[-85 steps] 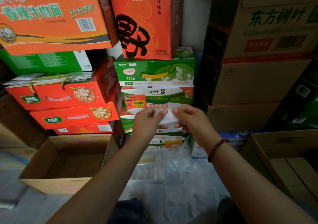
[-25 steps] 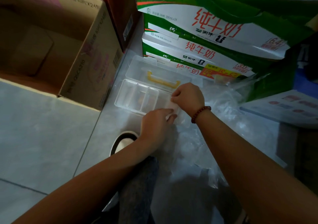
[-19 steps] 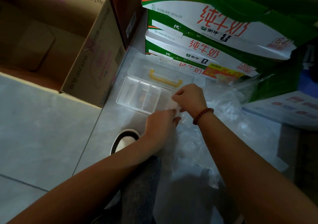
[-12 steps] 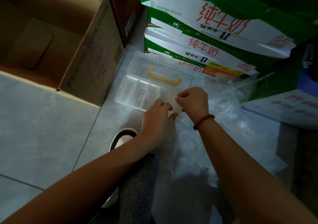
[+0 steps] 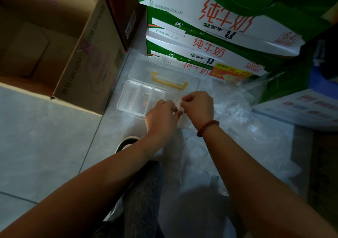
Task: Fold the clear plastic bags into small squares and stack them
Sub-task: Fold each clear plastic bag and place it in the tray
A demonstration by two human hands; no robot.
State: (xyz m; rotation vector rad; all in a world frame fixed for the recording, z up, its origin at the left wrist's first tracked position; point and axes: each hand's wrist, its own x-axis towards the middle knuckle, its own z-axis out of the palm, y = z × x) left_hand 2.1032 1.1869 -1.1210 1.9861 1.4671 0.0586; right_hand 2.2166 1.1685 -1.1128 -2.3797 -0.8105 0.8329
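On the far left stands an open brown box (image 5: pixel 54 51) on the floor (image 5: pixel 36 146), with nothing that can be seen inside it. Next to it, near the middle, lies a clear case (image 5: pixel 139 98) with little bins and a yellow handle (image 5: pixel 170 82), its lid open. It sits right in front of a stack of green and white milk boxes (image 5: pixel 210 45). Just at the case's right end, the two hands meet. The left hand (image 5: pixel 161 117) has its fingers curled, and its tips seem to pinch a small folded bag (image 5: pixel 178 105). The right hand (image 5: pixel 198 107), with a red bead band (image 5: pixel 207 128) on the wrist, pinches the same bag from the other side. The bag is tiny and see-through, so its shape is hard to tell. It looks like the fold on this bag is almost done, and the hands are over the case, ready to put it in. Next, the bag likely needs to be pressed flat and set down neatly in a bin so it does not spring open. To the right and below lies a big heap of loose bags (image 5: pixel 237 137) on the floor, so a lot of work is left. After this one, a hand must reach there for a new bag.
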